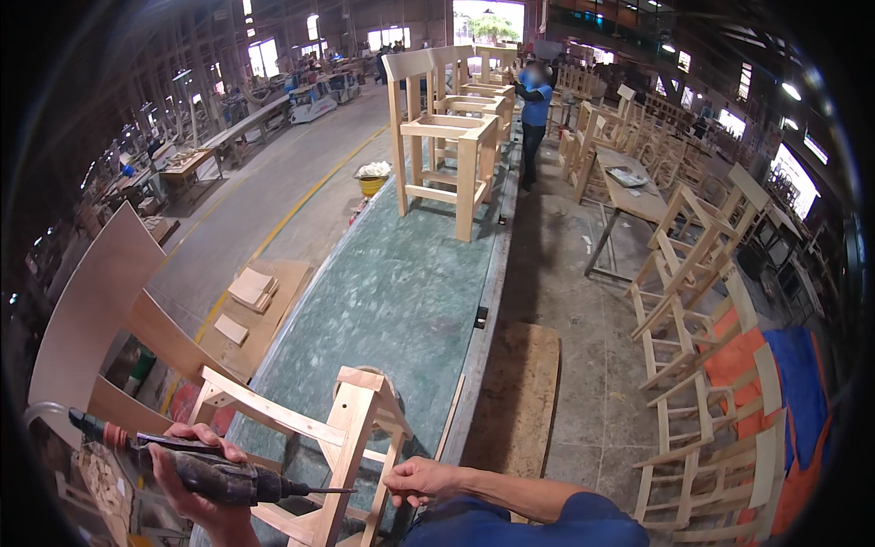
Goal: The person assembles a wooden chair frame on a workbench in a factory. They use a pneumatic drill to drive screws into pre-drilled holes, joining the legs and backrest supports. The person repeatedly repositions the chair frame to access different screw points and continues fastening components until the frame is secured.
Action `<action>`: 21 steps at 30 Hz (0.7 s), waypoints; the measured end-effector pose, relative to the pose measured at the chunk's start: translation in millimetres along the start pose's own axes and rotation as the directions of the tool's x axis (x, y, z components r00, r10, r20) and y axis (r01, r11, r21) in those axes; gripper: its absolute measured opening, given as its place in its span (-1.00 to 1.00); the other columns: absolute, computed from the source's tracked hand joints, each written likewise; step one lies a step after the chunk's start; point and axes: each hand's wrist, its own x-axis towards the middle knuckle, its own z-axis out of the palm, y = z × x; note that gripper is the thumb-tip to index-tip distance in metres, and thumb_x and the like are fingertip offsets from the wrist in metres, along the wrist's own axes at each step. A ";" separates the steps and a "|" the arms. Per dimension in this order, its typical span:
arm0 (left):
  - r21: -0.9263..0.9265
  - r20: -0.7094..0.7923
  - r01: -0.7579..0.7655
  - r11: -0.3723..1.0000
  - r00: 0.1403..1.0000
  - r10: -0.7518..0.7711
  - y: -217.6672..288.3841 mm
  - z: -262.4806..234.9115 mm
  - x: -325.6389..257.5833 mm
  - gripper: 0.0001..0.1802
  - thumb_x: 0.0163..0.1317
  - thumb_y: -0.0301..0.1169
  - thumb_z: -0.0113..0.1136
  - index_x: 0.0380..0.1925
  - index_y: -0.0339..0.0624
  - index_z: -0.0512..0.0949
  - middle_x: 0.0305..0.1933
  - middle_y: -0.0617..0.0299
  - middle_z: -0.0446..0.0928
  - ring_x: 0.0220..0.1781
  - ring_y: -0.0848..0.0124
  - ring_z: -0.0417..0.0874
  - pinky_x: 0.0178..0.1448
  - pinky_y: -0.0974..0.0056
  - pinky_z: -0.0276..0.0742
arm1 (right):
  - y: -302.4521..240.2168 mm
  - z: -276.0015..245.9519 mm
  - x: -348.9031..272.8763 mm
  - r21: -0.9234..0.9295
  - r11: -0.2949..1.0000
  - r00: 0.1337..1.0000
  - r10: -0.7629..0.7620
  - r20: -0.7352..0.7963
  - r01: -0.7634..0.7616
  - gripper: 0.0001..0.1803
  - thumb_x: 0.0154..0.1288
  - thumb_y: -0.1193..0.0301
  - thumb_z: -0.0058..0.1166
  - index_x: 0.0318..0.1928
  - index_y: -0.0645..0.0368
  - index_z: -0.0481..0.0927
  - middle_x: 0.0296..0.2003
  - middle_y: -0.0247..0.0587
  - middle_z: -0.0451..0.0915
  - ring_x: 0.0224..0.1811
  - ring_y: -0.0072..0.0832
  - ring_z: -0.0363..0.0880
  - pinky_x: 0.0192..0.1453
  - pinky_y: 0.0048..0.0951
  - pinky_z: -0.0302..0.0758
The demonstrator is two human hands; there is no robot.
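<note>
My left hand [196, 479] grips a dark pneumatic screwdriver [214, 474] with an air hose at its back end; the bit points right at the leg of an unfinished wooden chair frame [351, 428]. The frame stands at the near end of a long green-topped workbench [410, 283]. My right hand [421, 480] rests with curled fingers against the frame's right side, steadying it. My blue sleeve shows at the bottom edge.
Several finished chair frames [447, 137] stand at the far end of the bench, where a person in a blue shirt [535, 109] works. More chair frames [702, 383] are stacked on the right over orange and blue sheets. Curved plywood panels [100, 301] lean at left.
</note>
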 end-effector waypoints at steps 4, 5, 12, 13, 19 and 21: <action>0.011 -0.014 0.067 0.998 0.998 -0.067 -8.9 -2.4 5.2 -0.52 0.44 0.07 -0.03 -0.14 -0.18 0.41 -0.37 0.12 0.48 -0.53 0.29 0.58 -0.43 0.26 0.60 | -5.6 9.1 10.3 -0.174 0.975 0.986 -0.123 0.112 0.141 -0.60 0.56 0.07 -0.08 -0.16 0.14 0.61 -0.33 -0.45 0.60 -0.46 -0.70 0.46 -0.39 -0.62 0.37; 0.016 -0.004 0.075 0.997 0.997 -0.075 -9.8 -2.1 6.1 -0.53 0.44 0.08 -0.02 -0.16 -0.16 0.42 -0.37 0.13 0.48 -0.53 0.29 0.58 -0.42 0.26 0.60 | -9.0 14.2 11.5 -0.230 0.955 0.978 -0.159 0.132 0.186 -0.61 0.56 0.10 -0.07 -0.10 0.16 0.62 -0.30 -0.44 0.59 -0.39 -0.69 0.47 -0.33 -0.61 0.38; 0.014 -0.009 0.036 0.999 0.999 -0.036 -5.0 2.9 7.7 -0.52 0.44 0.09 -0.02 -0.16 -0.16 0.41 -0.38 0.13 0.49 -0.54 0.29 0.59 -0.42 0.25 0.60 | -41.6 45.6 12.9 -0.310 0.789 0.848 -0.494 0.193 0.530 -0.66 0.40 0.24 0.20 -0.03 0.27 0.69 -0.29 -0.21 0.66 -0.21 -0.49 0.56 -0.11 -0.40 0.46; 0.027 -0.006 0.015 1.000 1.000 -0.015 -3.6 2.1 7.9 -0.52 0.44 0.09 -0.02 -0.16 -0.16 0.41 -0.38 0.13 0.49 -0.54 0.29 0.59 -0.42 0.25 0.60 | -45.5 47.2 11.7 -0.335 0.784 0.852 -0.488 0.190 0.523 -0.66 0.39 0.24 0.21 -0.02 0.27 0.69 -0.29 -0.20 0.67 -0.21 -0.49 0.57 -0.12 -0.40 0.46; 0.068 0.024 -0.054 0.996 0.998 0.053 2.1 -4.3 6.6 -0.52 0.44 0.08 -0.01 -0.14 -0.17 0.39 -0.38 0.13 0.48 -0.54 0.31 0.58 -0.43 0.25 0.59 | -57.3 56.8 12.2 -0.406 0.756 0.852 -0.508 0.128 0.513 -0.65 0.36 0.25 0.24 -0.03 0.27 0.70 -0.30 -0.16 0.68 -0.25 -0.43 0.62 -0.18 -0.38 0.48; 0.071 0.008 -0.055 0.996 0.998 0.054 3.2 -4.6 6.6 -0.52 0.43 0.08 -0.01 -0.14 -0.17 0.39 -0.38 0.13 0.48 -0.55 0.31 0.58 -0.44 0.26 0.59 | -58.8 57.9 14.3 -0.439 0.717 0.826 -0.551 0.120 0.542 -0.65 0.35 0.25 0.25 -0.04 0.28 0.70 -0.31 -0.14 0.68 -0.27 -0.41 0.63 -0.21 -0.37 0.48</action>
